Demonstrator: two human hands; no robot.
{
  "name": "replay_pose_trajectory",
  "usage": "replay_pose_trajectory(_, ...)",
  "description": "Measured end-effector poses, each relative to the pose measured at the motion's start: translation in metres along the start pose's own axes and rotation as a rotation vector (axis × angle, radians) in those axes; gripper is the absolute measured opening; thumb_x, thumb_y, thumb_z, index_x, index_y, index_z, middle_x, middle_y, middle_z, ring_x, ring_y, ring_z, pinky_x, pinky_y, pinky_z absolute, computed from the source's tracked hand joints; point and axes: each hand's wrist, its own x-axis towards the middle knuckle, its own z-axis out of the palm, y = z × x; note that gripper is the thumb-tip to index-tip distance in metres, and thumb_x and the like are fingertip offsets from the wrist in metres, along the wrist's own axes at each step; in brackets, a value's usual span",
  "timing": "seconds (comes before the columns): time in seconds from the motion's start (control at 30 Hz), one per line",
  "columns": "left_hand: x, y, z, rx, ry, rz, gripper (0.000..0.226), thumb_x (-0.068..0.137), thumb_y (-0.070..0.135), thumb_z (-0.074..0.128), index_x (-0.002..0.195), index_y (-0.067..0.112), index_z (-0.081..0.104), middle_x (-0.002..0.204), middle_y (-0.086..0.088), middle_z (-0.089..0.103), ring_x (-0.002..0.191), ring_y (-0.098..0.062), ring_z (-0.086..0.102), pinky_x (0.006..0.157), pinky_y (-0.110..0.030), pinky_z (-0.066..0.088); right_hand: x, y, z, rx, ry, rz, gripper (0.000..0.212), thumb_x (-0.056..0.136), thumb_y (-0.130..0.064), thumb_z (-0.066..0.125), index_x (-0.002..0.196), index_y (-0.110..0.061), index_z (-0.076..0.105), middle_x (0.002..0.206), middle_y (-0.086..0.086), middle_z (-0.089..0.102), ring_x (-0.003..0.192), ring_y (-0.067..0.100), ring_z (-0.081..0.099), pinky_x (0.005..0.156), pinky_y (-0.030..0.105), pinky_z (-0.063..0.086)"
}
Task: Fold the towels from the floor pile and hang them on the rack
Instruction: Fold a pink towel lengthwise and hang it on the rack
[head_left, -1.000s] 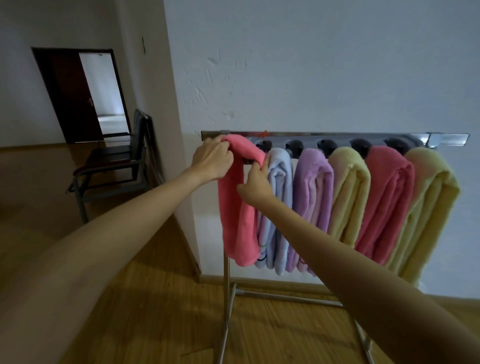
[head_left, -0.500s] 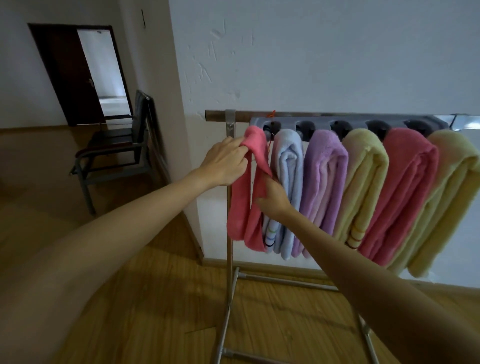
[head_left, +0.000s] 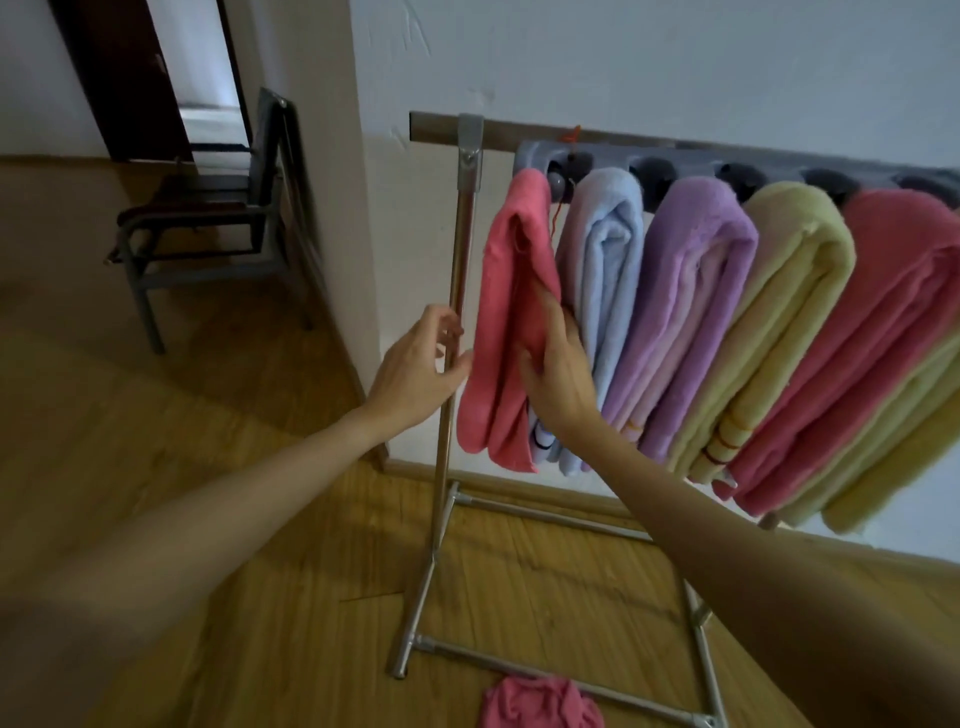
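Note:
A folded pink towel (head_left: 501, 332) hangs at the left end of the metal rack (head_left: 457, 291). To its right hang a light blue towel (head_left: 605, 270), a purple towel (head_left: 685, 291), a yellow towel (head_left: 779, 312) and another pink towel (head_left: 878, 332). My right hand (head_left: 558, 369) lies with straight fingers against the right side of the leftmost pink towel. My left hand (head_left: 421, 369) hovers just left of that towel, by the rack's upright, fingers loosely curled around nothing. A crumpled pink towel (head_left: 540, 704) lies on the floor under the rack.
The rack stands against a white wall (head_left: 675, 67) on a wooden floor (head_left: 208, 415). A dark chair (head_left: 208, 223) sits to the left near a doorway (head_left: 208, 78). The rack's base bars (head_left: 545, 660) run along the floor near my feet.
Both hands slid down from the towel's top fold to its middle. My left hand let go of the pink towel, which now hangs on the rack. The view tilted downward.

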Motion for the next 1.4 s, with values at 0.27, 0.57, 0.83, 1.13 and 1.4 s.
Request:
replay_pose_trajectory(0.27,-0.022,-0.041,0.065,-0.149,-0.006,-0.289,0.051,0.083,0.039,0.069,0.124,0.014,0.053,0.107,0.006,0.064,0.091,-0.012,0.063,0.076,-0.026,0.054,0.0,0.003,0.026,0.246,0.187,0.166,0.073,0.084,-0.006,0.06,0.143,-0.014,0.017,0.144,0.008,0.037,0.124,0.014,0.045,0.105,0.023,0.038)
replay_pose_trajectory(0.57,-0.042,-0.066,0.079,-0.144,0.169,-0.441,0.012,0.084,0.01,0.063,0.088,0.007,0.053,0.08,-0.003,0.057,0.066,-0.011,0.053,0.058,-0.022,0.042,-0.009,0.025,0.058,-0.153,0.067,0.22,0.025,0.085,-0.018,0.061,0.098,0.002,0.057,0.1,0.017,0.059,0.082,0.031,0.057,0.069,0.029,0.04)
replay_pose_trajectory(0.83,-0.071,-0.084,0.055,-0.109,0.293,-0.418,0.018,0.085,0.012,0.066,0.087,0.012,0.049,0.084,-0.003,0.054,0.069,-0.009,0.053,0.061,-0.01,0.045,-0.033,0.008,0.086,0.154,0.028,0.338,0.013,0.09,-0.007,0.048,0.101,-0.008,0.04,0.074,0.0,0.054,0.059,0.006,0.052,0.053,0.02,0.045)
replay_pose_trajectory(1.13,-0.088,-0.088,0.068,-0.044,0.165,-0.347,0.016,0.085,0.015,0.067,0.085,0.009,0.052,0.076,0.001,0.052,0.064,-0.01,0.051,0.056,-0.015,0.044,-0.06,0.032,0.103,0.097,0.051,0.38,0.018,0.086,-0.001,0.047,0.1,-0.002,0.036,0.071,0.0,0.042,0.058,0.011,0.043,0.05,0.025,0.035)
replay_pose_trajectory(1.4,-0.155,-0.105,0.129,-0.023,-0.17,-0.415,0.013,0.084,0.013,0.064,0.09,0.012,0.052,0.083,-0.002,0.057,0.072,-0.016,0.057,0.065,-0.035,0.052,-0.134,0.093,0.095,0.096,-0.12,0.252,0.023,0.09,-0.005,0.048,0.113,-0.003,0.046,0.106,0.006,0.066,0.091,0.02,0.065,0.075,0.03,0.051)
